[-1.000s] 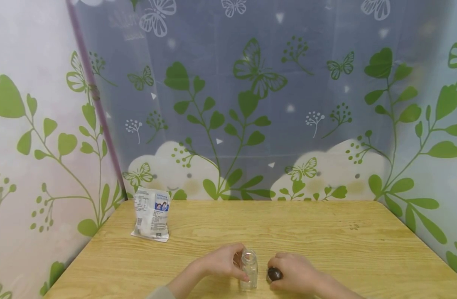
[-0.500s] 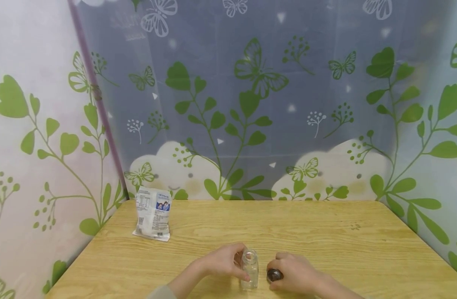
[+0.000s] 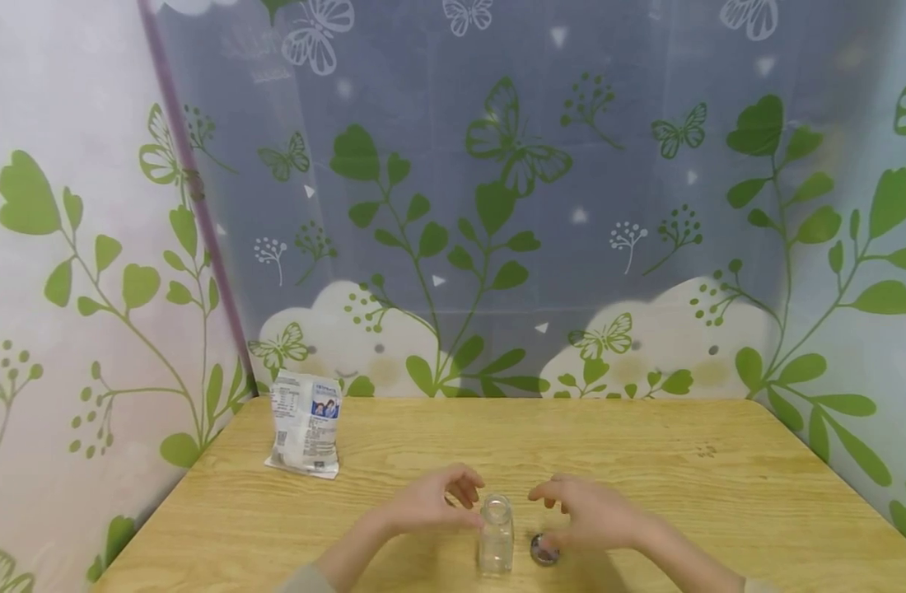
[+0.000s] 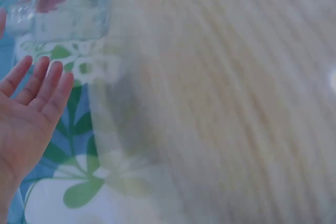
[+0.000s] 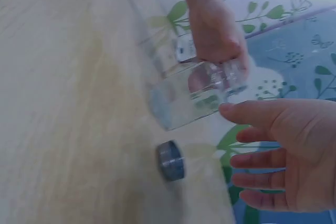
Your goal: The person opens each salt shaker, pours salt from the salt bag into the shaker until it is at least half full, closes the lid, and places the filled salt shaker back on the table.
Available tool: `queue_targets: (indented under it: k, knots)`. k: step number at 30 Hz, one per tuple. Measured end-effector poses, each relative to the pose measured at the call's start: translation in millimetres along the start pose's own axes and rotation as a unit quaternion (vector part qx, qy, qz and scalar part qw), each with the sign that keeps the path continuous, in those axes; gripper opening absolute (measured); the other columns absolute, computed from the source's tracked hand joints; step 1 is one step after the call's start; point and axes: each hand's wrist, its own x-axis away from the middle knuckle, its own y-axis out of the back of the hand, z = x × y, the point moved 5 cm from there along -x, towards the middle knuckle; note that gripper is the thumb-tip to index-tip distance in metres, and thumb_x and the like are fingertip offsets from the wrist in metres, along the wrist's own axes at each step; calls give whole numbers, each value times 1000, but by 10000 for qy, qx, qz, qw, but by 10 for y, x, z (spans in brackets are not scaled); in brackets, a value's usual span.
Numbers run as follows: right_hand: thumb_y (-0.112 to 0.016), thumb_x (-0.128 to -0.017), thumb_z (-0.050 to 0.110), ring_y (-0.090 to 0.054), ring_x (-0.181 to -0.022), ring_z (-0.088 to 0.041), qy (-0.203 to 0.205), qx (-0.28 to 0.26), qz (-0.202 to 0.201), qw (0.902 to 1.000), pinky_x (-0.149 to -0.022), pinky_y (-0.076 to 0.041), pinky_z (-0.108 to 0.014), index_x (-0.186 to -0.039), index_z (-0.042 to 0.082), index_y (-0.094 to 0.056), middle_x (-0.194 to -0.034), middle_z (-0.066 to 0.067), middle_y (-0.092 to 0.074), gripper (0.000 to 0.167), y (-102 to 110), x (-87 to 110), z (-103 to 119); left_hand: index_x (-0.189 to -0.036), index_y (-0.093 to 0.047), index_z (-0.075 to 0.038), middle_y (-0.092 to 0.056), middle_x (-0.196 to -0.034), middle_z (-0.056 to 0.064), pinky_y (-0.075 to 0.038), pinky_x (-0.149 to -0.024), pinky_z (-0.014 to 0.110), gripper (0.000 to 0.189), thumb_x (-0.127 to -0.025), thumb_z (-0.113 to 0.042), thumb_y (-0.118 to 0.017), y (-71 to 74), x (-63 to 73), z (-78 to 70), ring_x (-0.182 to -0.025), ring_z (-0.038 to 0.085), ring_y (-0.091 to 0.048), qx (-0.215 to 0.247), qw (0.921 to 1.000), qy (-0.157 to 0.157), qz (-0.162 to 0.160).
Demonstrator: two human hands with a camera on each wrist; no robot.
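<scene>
A clear glass bottle (image 3: 497, 539) stands upright and uncapped near the front of the table. Just left of it is my left hand (image 3: 436, 501), its fingers relaxed and apart from the glass in the left wrist view. To the bottle's right a dark round lid (image 3: 545, 549) lies on the wood. Over that lid hovers my right hand (image 3: 594, 512), fingers loosely spread and holding nothing. From the right wrist, the lid (image 5: 171, 160) shows on the tabletop beside the bottle (image 5: 191, 95), below the thumb.
A white printed packet (image 3: 305, 424) stands at the back left of the wooden table (image 3: 646, 445). A patterned curtain (image 3: 438, 206) with leaves and butterflies rises behind the table's far edge and along both sides.
My right hand has let go of the lid, leaving it on the table, and lifted up. My left hand has released the bottle and drawn slightly left and up.
</scene>
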Motion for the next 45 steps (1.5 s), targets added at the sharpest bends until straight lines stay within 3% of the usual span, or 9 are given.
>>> queue_targets:
  k: [4,9,13,20,25,30,35,38,45]
  knots:
    - [-69,-82,34,-57,-80,-17,311,19,-729,9968,-62,-45,-26,-110,7,-64,-92,4,-60,39,244,-110,138,-107,-61,-4,-63,-95,2,-47,-77,28,30,-88,-26,-62,247,75,-29,-88,14,-58,-357,9967,-51,-723]
    - [-66,-85,28,-54,-77,-10,277,-304,-1427,9889,-64,-46,-26,-104,6,-67,-90,3,-63,28,449,-280,295,-96,-65,-5,-65,-90,2,-48,-72,28,22,-90,-25,-61,575,209,-44,-81,17,-59,-589,9859,-34,-1564]
    - [-64,-86,27,-55,-80,-11,62,-509,-1573,9862,-66,-47,-27,-104,7,-67,-89,4,-63,27,514,-454,406,-93,-66,-6,-65,-88,2,-48,-67,28,20,-89,-26,-63,842,315,-42,-77,17,-59,-782,9737,34,-2140]
    - [-63,-88,32,-59,-89,-16,-210,-958,-1589,9824,-74,-49,-33,-109,10,-65,-96,2,-64,31,605,-795,679,-94,-66,-9,-66,-86,-2,-49,-68,30,23,-85,-30,-67,1332,576,-60,-77,12,-59,-1482,9427,364,-2965]
    - [-64,-87,30,-59,-95,-19,-248,-1418,-1531,9777,-78,-50,-35,-116,7,-62,-103,-3,-64,37,661,-1027,915,-98,-63,-4,-66,-89,5,-49,-70,32,26,-86,-27,-67,1682,778,-106,-79,17,-61,-1652,9304,371,-3251]
    - [-65,-87,30,-58,-98,-21,-428,-2011,-1550,9663,-78,-50,-36,-120,8,-58,-108,-6,-63,40,669,-1261,1077,-100,-62,-1,-65,-91,9,-48,-70,32,28,-87,-26,-66,1983,957,-127,-82,22,-60,-1986,9123,566,-3537]
    - [-63,-89,29,-56,-106,-27,-579,-2324,-1792,9542,-84,-48,-42,-123,5,-56,-115,-11,-60,43,599,-1495,1195,-98,-63,-1,-66,-92,11,-48,-70,36,28,-87,-26,-66,2177,1011,-143,-83,25,-61,-2523,8961,550,-3610]
    - [-63,-88,29,-55,-106,-29,-787,-2702,-1988,9388,-85,-47,-42,-122,3,-56,-116,-14,-59,43,523,-1623,1257,-101,-62,1,-65,-97,16,-49,-74,42,30,-87,-25,-65,2257,1015,-134,-88,29,-60,-2802,8907,577,-3532]
    - [-65,-87,23,-55,-93,-25,-1150,-3757,-2335,8895,-73,-49,-35,-123,-2,-53,-110,-14,-57,45,357,-1903,1350,-117,-53,8,-57,-115,25,-43,-87,53,47,-89,-29,-61,2400,1017,-90,-105,39,-52,-3106,8907,921,-3190]
